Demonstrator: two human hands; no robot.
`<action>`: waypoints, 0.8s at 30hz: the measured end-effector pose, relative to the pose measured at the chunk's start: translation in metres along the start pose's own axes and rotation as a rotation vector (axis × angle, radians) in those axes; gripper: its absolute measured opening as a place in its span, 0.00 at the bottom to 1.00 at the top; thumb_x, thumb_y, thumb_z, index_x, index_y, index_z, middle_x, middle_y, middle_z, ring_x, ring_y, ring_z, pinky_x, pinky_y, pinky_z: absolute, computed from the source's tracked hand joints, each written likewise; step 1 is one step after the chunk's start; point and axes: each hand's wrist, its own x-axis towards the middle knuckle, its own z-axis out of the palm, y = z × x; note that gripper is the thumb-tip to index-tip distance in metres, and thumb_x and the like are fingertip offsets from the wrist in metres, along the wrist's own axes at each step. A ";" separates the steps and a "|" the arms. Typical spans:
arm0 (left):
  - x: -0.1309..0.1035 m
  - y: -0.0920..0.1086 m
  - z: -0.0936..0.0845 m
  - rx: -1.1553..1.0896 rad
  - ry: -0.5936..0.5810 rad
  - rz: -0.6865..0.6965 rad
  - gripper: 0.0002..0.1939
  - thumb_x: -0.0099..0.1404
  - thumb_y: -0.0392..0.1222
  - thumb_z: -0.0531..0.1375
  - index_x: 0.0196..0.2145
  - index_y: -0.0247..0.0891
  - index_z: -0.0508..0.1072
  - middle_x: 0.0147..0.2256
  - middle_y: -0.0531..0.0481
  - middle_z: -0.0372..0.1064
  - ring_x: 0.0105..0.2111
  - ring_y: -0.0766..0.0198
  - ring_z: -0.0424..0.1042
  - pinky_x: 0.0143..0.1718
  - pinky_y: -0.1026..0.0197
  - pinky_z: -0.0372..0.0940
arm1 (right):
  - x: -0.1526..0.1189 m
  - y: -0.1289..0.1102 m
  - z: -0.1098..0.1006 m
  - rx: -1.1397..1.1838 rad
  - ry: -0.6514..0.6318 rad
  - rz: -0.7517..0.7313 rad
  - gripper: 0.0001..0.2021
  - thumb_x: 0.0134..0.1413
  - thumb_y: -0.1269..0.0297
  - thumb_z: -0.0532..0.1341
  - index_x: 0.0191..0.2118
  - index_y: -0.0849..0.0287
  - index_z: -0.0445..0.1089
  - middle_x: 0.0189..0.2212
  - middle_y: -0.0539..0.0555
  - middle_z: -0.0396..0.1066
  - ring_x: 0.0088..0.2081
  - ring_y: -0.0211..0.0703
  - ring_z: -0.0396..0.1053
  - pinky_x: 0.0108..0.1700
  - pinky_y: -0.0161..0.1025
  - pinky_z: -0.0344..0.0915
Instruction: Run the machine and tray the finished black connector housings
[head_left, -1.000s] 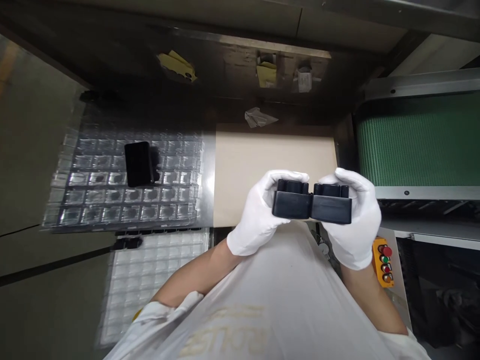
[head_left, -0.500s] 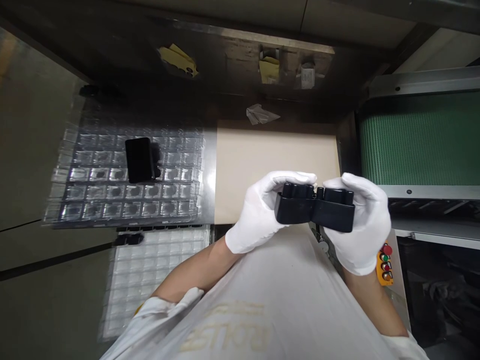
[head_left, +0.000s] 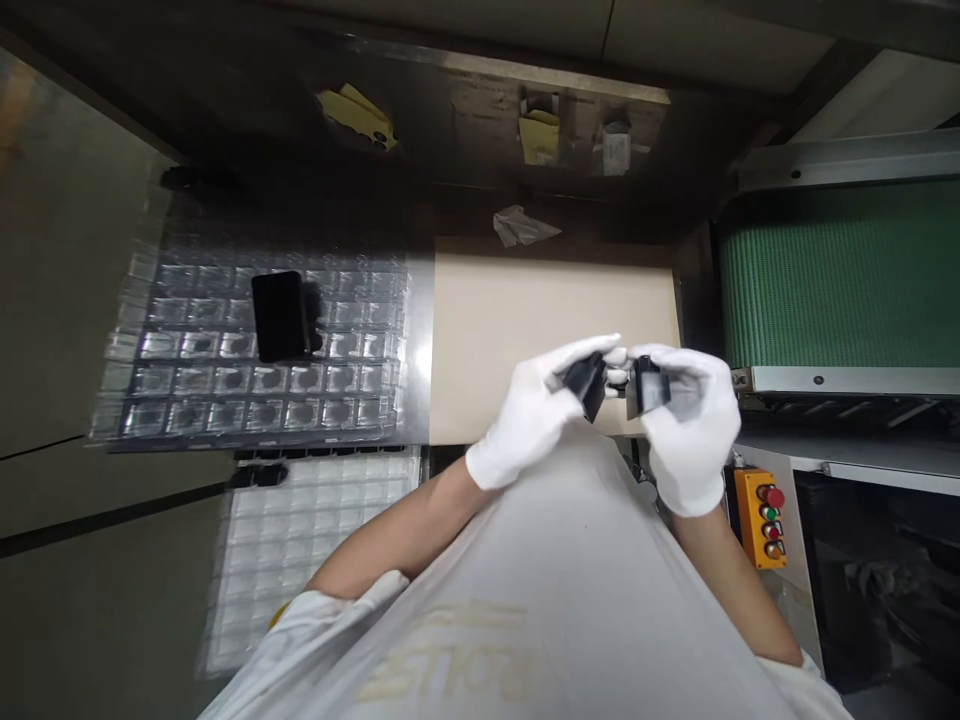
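My left hand (head_left: 536, 408), in a white glove, is closed around one black plastic piece (head_left: 587, 384) above the front edge of the beige board. A second black piece (head_left: 649, 388), blurred by motion, is gripped in my gloved right hand (head_left: 688, 425). The two pieces are tilted, with a narrow gap between them, and the fingertips of both hands meet just behind. Whether the pieces are joined behind the fingers cannot be made out.
A clear compartment tray (head_left: 232, 380) at the left bears a black box (head_left: 279, 316). Beneath my hands lies a beige board (head_left: 487, 330). A green conveyor belt (head_left: 840, 280) and an orange button box (head_left: 761, 520) are at the right. Crumpled film (head_left: 523, 227) lies behind.
The two black pieces have turned from broadside, side by side, to narrow and tilted. My right hand has moved left and slightly up, uncovering the button box; my left hand has shifted slightly right.
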 end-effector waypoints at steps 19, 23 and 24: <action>-0.011 0.009 -0.031 0.505 -0.234 -0.210 0.32 0.47 0.27 0.59 0.51 0.43 0.66 0.52 0.46 0.72 0.35 0.64 0.71 0.33 0.60 0.66 | 0.005 0.005 -0.019 -0.044 -0.577 0.420 0.13 0.53 0.64 0.72 0.45 0.54 0.77 0.42 0.52 0.79 0.40 0.45 0.76 0.45 0.44 0.73; -0.001 0.015 -0.040 0.466 -0.337 -0.278 0.27 0.47 0.27 0.59 0.46 0.43 0.65 0.48 0.48 0.70 0.30 0.67 0.65 0.26 0.63 0.62 | 0.012 -0.002 -0.022 -0.163 -0.688 0.287 0.12 0.55 0.65 0.69 0.46 0.53 0.76 0.43 0.52 0.80 0.42 0.47 0.78 0.46 0.44 0.74; 0.004 0.011 -0.043 0.426 -0.315 -0.297 0.24 0.49 0.28 0.60 0.45 0.43 0.65 0.47 0.48 0.70 0.31 0.67 0.66 0.27 0.63 0.63 | 0.012 0.001 -0.021 -0.161 -0.694 0.280 0.12 0.55 0.65 0.68 0.46 0.53 0.76 0.42 0.52 0.80 0.41 0.46 0.78 0.45 0.44 0.74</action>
